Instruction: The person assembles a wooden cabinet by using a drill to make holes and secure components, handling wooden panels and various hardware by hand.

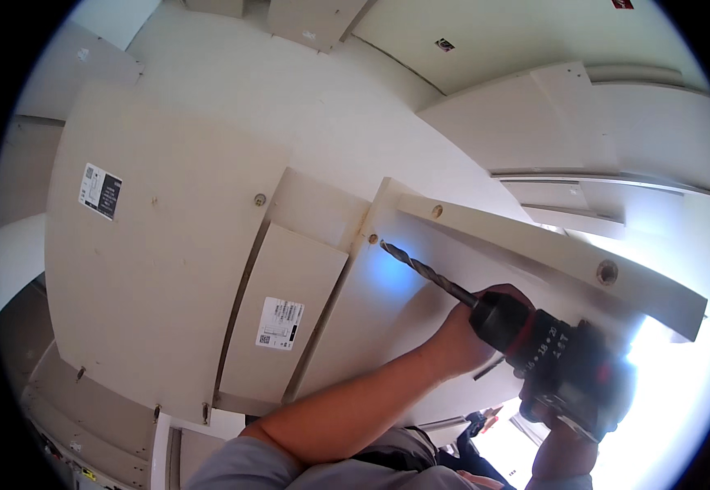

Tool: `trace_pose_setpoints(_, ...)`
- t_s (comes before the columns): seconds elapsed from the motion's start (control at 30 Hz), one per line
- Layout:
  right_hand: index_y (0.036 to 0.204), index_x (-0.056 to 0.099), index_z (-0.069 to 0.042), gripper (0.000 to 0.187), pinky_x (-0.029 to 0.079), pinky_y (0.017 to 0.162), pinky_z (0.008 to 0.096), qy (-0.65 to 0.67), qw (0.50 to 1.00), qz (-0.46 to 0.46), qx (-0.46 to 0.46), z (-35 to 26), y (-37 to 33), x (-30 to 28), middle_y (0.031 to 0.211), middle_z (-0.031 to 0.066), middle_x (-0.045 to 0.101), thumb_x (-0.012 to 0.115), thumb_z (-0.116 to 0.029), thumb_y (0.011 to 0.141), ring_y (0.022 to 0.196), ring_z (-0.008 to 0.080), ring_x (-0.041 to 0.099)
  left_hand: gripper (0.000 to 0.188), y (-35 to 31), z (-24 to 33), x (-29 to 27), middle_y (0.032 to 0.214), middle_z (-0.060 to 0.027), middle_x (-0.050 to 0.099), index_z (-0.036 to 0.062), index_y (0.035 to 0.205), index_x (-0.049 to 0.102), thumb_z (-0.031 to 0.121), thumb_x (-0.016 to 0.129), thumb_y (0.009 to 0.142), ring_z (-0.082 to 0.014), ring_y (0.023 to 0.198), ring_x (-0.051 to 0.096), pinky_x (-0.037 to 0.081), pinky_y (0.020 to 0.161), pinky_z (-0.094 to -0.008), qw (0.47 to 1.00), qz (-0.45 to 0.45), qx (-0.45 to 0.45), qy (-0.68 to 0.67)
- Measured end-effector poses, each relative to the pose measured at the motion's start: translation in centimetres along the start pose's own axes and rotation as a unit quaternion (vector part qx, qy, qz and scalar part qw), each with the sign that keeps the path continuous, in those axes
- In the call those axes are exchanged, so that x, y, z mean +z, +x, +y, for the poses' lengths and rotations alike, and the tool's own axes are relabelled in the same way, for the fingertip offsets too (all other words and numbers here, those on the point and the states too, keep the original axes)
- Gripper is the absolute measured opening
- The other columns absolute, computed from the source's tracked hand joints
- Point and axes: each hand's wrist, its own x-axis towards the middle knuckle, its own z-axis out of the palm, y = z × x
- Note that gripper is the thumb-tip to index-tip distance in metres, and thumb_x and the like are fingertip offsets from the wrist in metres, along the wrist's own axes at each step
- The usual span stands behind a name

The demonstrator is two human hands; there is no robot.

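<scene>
My right hand grips the handle of a black cordless drill, fitted with a long spiral drill bit. The bit's tip sits close beside a small hole near the edge of a pale board; I cannot tell whether it touches. A bluish light glows on the board below the bit. My left hand is behind the drill's chuck, near the board, its fingers mostly hidden. A narrow pale board with round holes along its edge stands beside the bit.
On the left lies a large pale panel with a label and a metal fitting. A smaller labelled panel lies between it and the drilled board. More panels are stacked at the far right, and others stand at the back.
</scene>
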Motion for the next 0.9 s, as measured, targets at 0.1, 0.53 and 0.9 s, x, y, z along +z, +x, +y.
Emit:
trace_pose_setpoints(0.1, 0.141, 0.050, 0.002, 0.065, 0.062, 0.080, 0.0314, -0.300, 0.945, -0.045, -0.125, -2.0, 0.1, -2.1, 0.123, 0.0209, 0.068, 0.079, -0.021, 0.087, 0.094, 0.0271, 0.074, 0.019, 0.1, 0.2, -0.2, 0.104, -0.0037, 0.069, 0.0038, 0.111, 0.066, 0.020, 0.064, 0.103, -0.0117, 0.098, 0.065, 0.054, 0.086, -0.0286, 0.999, -0.010, 0.038, 0.030)
trace_pose_setpoints(0.53, 0.129, 0.064, -0.002, 0.058, 0.058, 0.088, 0.0353, -0.425, 0.851, -0.260, -0.168, -12.4, 5.1, 1.0, 0.123, 0.0159, 0.069, 0.086, -0.009, 0.076, 0.102, 0.0276, 0.072, 0.015, 0.9, 0.2, -0.1, 0.096, -0.0113, 0.069, 0.0044, 0.103, 0.068, 0.000, 0.061, 0.091, -0.0279, 0.091, 0.066, 0.053, 0.079, -0.0370, 0.971, 0.118, 0.185, 0.094)
trace_pose_setpoints(0.9, 0.121, 0.073, -0.009, 0.053, 0.054, 0.089, 0.0369, -0.403, 0.846, -0.325, -0.128, -12.5, 6.5, 1.4, 0.119, 0.0102, 0.071, 0.089, -0.002, 0.071, 0.103, 0.0274, 0.071, 0.009, 0.2, 2.6, -0.2, 0.076, -0.0030, 0.066, 0.0051, 0.090, 0.067, 0.009, 0.061, 0.096, -0.0122, 0.072, 0.061, 0.049, 0.068, -0.0307, 0.992, 0.101, 0.072, -0.020)
